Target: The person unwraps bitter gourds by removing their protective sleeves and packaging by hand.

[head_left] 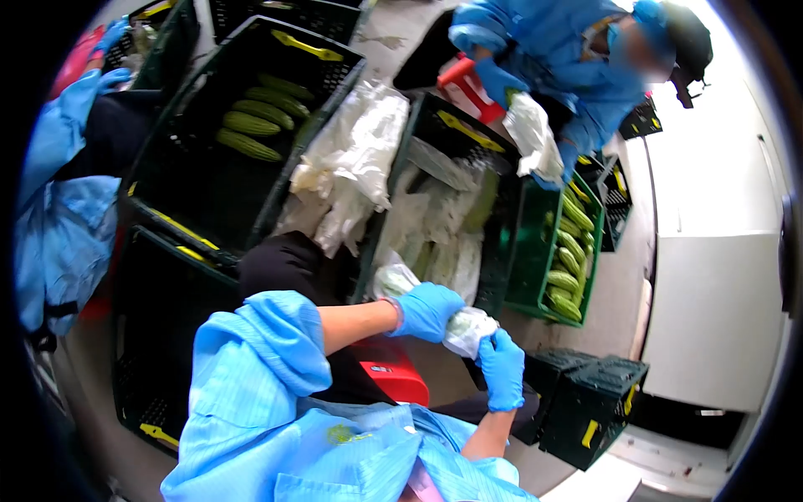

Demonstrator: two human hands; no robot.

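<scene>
A gourd in a white plastic wrapper (470, 331) lies across my lap side, its far end showing beyond my fingers. My left hand (431, 311), in a blue glove, is closed around its middle. At the near end, the blue-gloved fingers of my right hand (502, 368) pinch the wrapper. Just beyond my hands stands a dark crate (502, 251) holding several wrapped gourds (435, 209). Crumpled white plastic bags (355, 151) hang over the edge between this crate and the one to its left.
Bare ridged green gourds (251, 124) lie in a black crate (201, 180) at left; more fill a green crate (527, 284) at right. A co-worker (552, 58) opposite holds a white-wrapped gourd (533, 134); another person's sleeve (63, 243) is at left. Stacked crates (585, 410) stand by my right.
</scene>
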